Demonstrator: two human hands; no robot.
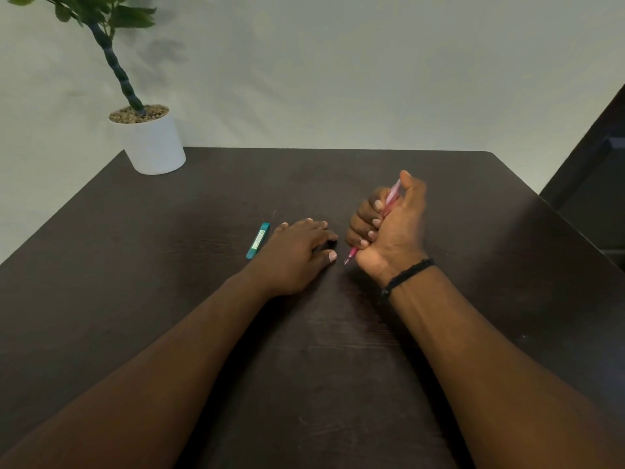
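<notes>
Right hand (392, 231) fists the pink pencil (392, 195), thumb at its cap, likely to feed lead; left hand (297, 255) rests flat, empty.

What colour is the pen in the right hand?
Pink, translucent; the pen shows in the head view, gripped in the right hand.

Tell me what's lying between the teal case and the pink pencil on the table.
The left hand, resting on the dark table beside the teal case; the right hand grips the pink pencil. The head view shows it.
</notes>
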